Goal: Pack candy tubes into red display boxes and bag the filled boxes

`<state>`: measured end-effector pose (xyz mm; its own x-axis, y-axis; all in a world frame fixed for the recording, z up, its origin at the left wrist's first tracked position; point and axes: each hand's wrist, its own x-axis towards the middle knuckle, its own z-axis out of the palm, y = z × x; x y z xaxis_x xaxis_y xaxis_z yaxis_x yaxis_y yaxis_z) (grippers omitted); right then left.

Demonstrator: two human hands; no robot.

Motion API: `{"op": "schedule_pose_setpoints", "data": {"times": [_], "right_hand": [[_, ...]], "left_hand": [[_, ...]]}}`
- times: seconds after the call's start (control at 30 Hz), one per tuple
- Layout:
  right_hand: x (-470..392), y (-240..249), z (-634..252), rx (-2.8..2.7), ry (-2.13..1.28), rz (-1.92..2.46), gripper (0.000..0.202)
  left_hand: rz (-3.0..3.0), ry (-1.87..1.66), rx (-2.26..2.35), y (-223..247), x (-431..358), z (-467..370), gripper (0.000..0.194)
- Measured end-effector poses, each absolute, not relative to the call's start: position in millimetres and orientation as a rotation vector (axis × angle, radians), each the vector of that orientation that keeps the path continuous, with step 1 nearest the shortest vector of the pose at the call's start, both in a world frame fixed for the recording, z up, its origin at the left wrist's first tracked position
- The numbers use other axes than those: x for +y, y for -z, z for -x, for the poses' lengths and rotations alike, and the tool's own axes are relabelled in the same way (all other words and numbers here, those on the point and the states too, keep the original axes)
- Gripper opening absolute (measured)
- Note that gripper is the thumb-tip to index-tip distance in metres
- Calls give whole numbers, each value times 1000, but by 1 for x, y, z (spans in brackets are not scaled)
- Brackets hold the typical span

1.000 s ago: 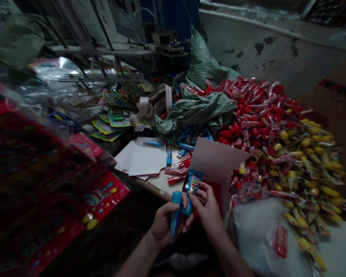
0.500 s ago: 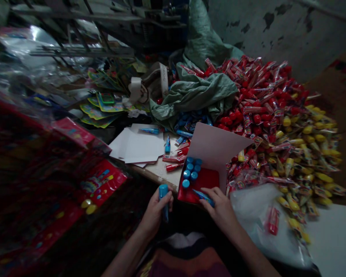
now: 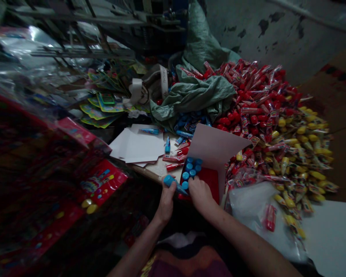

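My left hand (image 3: 167, 194) is wrapped round a blue-capped tube (image 3: 173, 182), whose narrow end tilts towards the near left corner of a small box. My right hand (image 3: 202, 194) reaches into that red-lined box (image 3: 212, 179), fingers pinched together and pointing down. They hide most of what they hold, a blue tube in the earlier frame. Several upright blue caps (image 3: 189, 167) stand in rows along the box's left side, right beside the right fingertips. The box's white flap (image 3: 210, 144) stands raised at the back.
A large heap of red tubes (image 3: 256, 104) and yellow tubes (image 3: 305, 134) rises at the right. White cards (image 3: 144, 144) lie left of the box, with loose red and blue tubes between. A green sack (image 3: 193, 92) is behind. Red printed packs (image 3: 103, 181) are stacked left; a plastic bag (image 3: 250, 204) lies right.
My right hand has moved left and down into the box beside the blue caps, carrying its blue tube. My left hand has risen closer to the box, and its tube has tilted over.
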<state>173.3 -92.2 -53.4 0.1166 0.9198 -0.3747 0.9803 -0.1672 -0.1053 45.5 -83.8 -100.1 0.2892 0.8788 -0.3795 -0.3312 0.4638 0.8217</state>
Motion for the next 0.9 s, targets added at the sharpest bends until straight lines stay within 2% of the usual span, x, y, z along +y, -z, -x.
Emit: {"op": "schedule_pose_setpoints", "data": {"times": [0.07,0.13,0.3,0.47,0.57,0.67,0.77,0.9], "right_hand": [[-100,58,-179,1932,616,-2298,21],[-112,58,-191,2011,719,-2432,31],[-135,42,-220,2323,1039,-2763,29],[-133,22,-215,2403,1765,-2493,42],[-131,22,-210,2371,1955,-2307,36],[-133,31,-209,2320,2005,-2306,25],[-136,43,-211,2165,1989,-2592,26],[-138,50,-214,2093,1600,-2914,25]], "left_hand": [[-667,-987,945,100,-86,-46,29],[-588,-1014,918,95,-88,-45,27],[-270,-644,575,69,-88,-41,24],[-47,-347,304,64,-99,-46,29],[-6,-279,266,68,-111,-53,35],[-34,-224,271,72,-121,-56,40],[-125,-179,384,80,-125,-51,44],[-440,-335,661,100,-121,-35,34]]}}
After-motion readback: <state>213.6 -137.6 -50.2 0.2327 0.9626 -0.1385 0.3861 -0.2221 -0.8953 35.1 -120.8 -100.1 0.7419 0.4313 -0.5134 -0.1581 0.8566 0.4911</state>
